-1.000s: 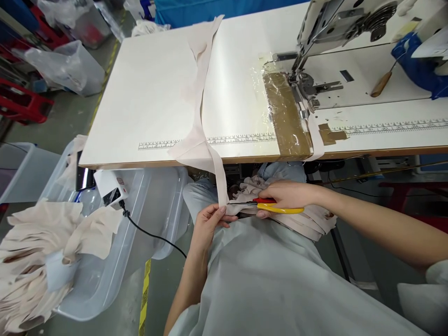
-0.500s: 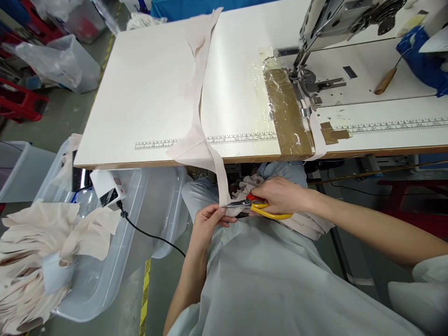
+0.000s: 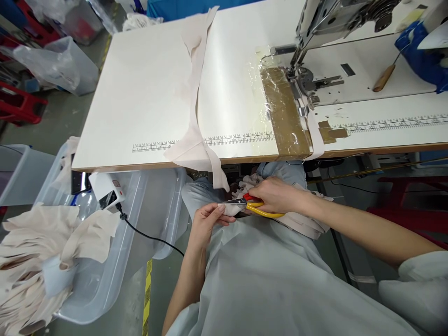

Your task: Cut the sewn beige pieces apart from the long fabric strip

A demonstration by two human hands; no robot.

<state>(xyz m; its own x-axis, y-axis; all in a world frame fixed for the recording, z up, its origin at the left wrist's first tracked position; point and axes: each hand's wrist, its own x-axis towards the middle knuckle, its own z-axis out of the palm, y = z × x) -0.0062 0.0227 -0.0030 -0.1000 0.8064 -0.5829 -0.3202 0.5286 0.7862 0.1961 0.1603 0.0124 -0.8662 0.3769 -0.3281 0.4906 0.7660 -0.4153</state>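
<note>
1. Your left grip (image 3: 206,224) is pinched small, thumb to fingers, on a bit of pale cloth (image 3: 230,210).
2. Your right grip (image 3: 275,195) is curled around the red and yellow handles of the scissors (image 3: 265,213). The blades reach your left thumb; you cannot tell if they touch it.
3. Both grips are over your lap, just off the near edge of the worktop (image 3: 147,88).
4. A long pale strip (image 3: 194,116) crosses the worktop from far edge to near edge. Its loose end hangs over the near edge, near the blades.
</note>
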